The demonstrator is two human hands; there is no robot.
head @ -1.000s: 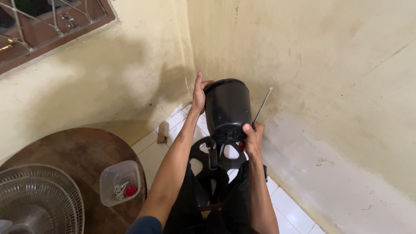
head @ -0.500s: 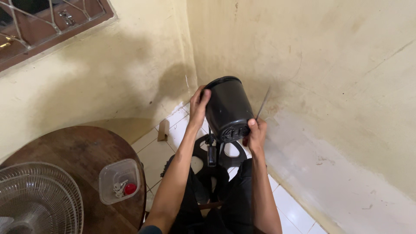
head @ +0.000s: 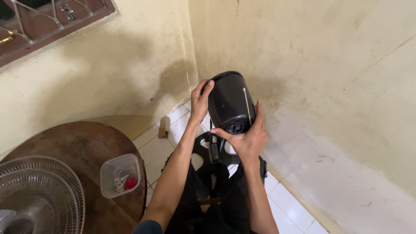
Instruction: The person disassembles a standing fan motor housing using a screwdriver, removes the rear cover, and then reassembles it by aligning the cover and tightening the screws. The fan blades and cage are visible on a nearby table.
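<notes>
both hands hold a black housing (head: 229, 102), a rounded, glossy shell like the motor cover of a fan, raised in front of the corner where two yellowish walls (head: 329, 65) meet. the left hand (head: 200, 100) lies against the housing's left side, fingers curled over the upper rim and the thumb alongside, pressed to the shell. the right hand (head: 247, 138) cups the lower right side from beneath, thumb stretched across the bottom edge and fingers spread up the right flank. a thin metal rod (head: 248, 106), perhaps a screwdriver shaft, runs along the front of the housing just above that hand; how it is held cannot be told. below the housing a black stand (head: 212, 149) with openings sits over the person's dark trousers (head: 216, 195).

to the left, a round brown table (head: 73, 143) carries a clear plastic tub (head: 121, 175) with small metal parts and something red inside, and a wire fan grille (head: 39, 195) at the lower left edge. white floor tiles (head: 160, 147) run along the wall foot, and a small brown piece (head: 164, 127) leans there. a barred window (head: 52, 21) fills the upper left.
</notes>
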